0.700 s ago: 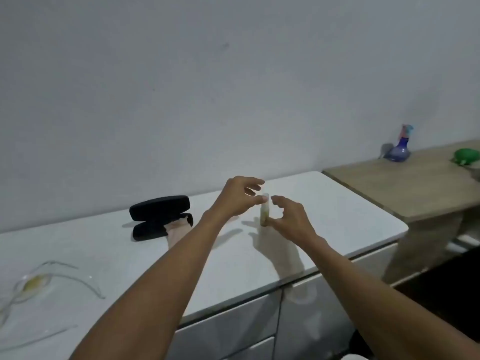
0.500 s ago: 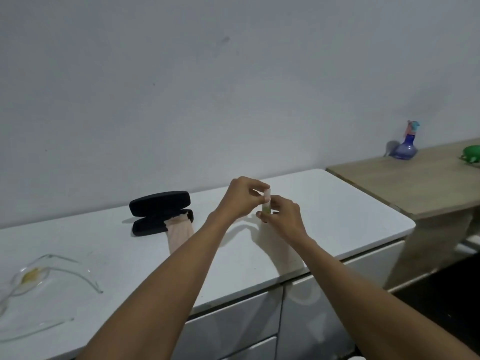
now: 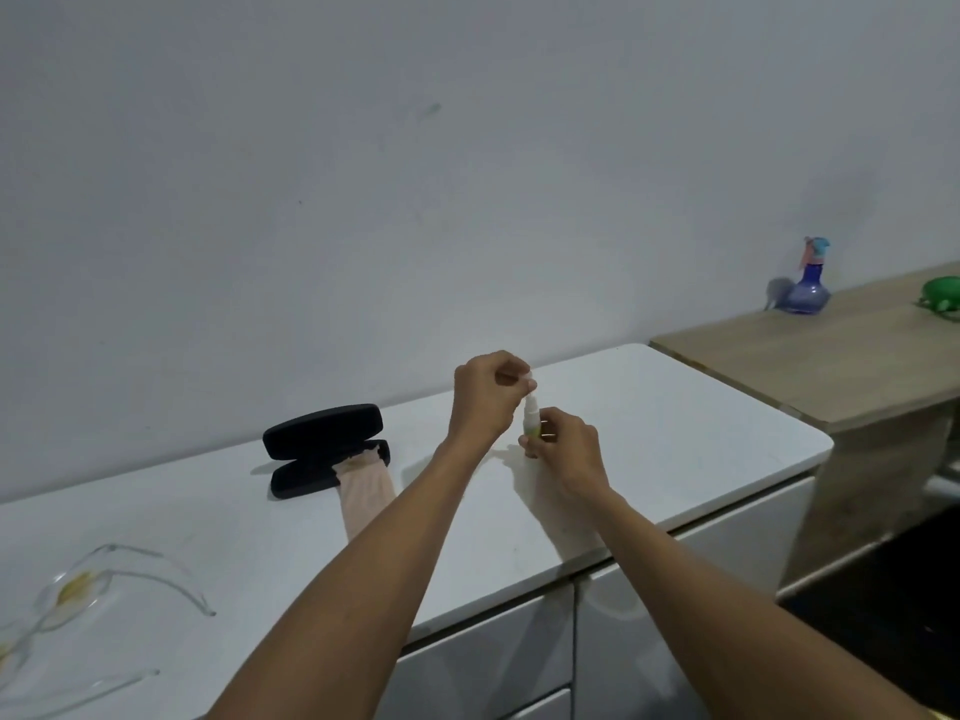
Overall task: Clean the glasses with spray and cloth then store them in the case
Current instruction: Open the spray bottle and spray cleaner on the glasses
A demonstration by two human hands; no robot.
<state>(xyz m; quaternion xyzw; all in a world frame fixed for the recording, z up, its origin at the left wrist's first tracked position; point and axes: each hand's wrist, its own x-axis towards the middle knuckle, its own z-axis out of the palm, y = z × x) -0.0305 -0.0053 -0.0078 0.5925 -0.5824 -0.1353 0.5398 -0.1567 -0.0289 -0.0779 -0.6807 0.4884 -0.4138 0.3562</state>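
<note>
A small spray bottle (image 3: 531,422) stands upright just above the white counter (image 3: 675,439). My right hand (image 3: 569,452) grips its lower body. My left hand (image 3: 485,397) is lifted a little above it, fingers pinched on a small clear cap at the nozzle. An open black glasses case (image 3: 324,449) lies to the left, with a beige cloth (image 3: 363,493) spilling out of it; my left forearm hides part of the cloth. Clear-framed glasses (image 3: 78,595) with yellowish smudges lie at the counter's left end.
A lower wooden table (image 3: 831,366) adjoins the counter on the right, carrying a blue spray bottle (image 3: 808,280) by the wall and a green object (image 3: 943,296) at the frame edge. White cabinet doors (image 3: 519,657) sit under the counter.
Both hands closed on the small spray bottle. My right hand took its body, and my left hand pinched the top and rose slightly with the cap.
</note>
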